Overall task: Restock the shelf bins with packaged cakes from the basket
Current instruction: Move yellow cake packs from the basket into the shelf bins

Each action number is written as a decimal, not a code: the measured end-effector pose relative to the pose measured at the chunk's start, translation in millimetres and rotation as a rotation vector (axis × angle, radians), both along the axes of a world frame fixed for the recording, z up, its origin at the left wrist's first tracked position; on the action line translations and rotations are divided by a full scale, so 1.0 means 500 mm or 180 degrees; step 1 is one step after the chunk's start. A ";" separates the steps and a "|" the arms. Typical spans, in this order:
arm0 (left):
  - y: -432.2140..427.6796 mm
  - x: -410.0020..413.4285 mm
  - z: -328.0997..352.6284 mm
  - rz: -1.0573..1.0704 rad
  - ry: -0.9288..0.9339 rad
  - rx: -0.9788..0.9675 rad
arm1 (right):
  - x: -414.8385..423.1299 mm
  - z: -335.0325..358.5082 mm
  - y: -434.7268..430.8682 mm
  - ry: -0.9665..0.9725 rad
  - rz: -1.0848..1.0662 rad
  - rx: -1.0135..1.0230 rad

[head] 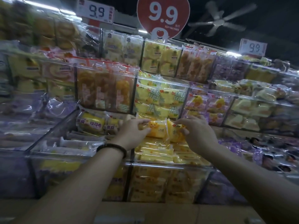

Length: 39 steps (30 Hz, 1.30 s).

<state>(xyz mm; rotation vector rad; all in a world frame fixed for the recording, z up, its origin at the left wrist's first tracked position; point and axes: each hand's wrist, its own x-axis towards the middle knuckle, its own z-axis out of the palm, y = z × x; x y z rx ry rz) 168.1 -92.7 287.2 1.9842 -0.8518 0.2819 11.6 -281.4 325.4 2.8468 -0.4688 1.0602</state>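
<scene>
Overall, a dim shop interior under a dark ceiling; one ceiling fan (221, 21), pale, several blades, blurred; a stepped display shelf (161, 81) fills the width, its tiers divided into clear rigid plastic bins, glossy and glaring under strip light, each packed with soft film-wrapped cakes in yellow, orange, pink and purple; the outer bins are too blurred to count or read; three price signs read 9.9: one round red sign (163, 15) at top centre, one white card (95, 11) to its left, one white card (253, 46) to the right; the open yellow-cake bin (169, 165) sits at centre in the lowest visible tier, its clear front wall straight, its contents flat rectangular packets lying in rows; a packaged cake (163, 130), yellow, crinkled shiny wrapper with small orange print, is held above that bin's packets; left hand (134, 131), fingers closed pinching the packet's left end; right hand (195, 133), fingers closed pinching its right end; one dark beaded bracelet (111, 148) circles the left wrist.
</scene>
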 end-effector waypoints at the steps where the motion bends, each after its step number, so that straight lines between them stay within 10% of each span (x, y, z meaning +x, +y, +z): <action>1: -0.001 -0.005 0.004 -0.0063 -0.0093 -0.0125 | 0.004 -0.005 0.000 0.0022 -0.0038 -0.0015; 14: -0.004 -0.014 0.008 -0.0768 -0.0231 0.0754 | 0.016 -0.028 -0.021 0.0193 -0.0017 -0.0043; 28: 0.058 -0.097 0.056 -0.0658 -0.0148 -0.1532 | -0.168 -0.035 0.036 0.0097 0.0442 0.0553; 33: 0.120 -0.263 0.000 -0.1009 -0.0639 -0.0941 | -0.247 -0.080 0.071 -0.0101 0.0727 0.0648; 39: 0.195 -0.381 -0.196 -0.1653 0.0357 0.0339 | -0.296 -0.215 0.146 -0.0231 0.0889 0.1210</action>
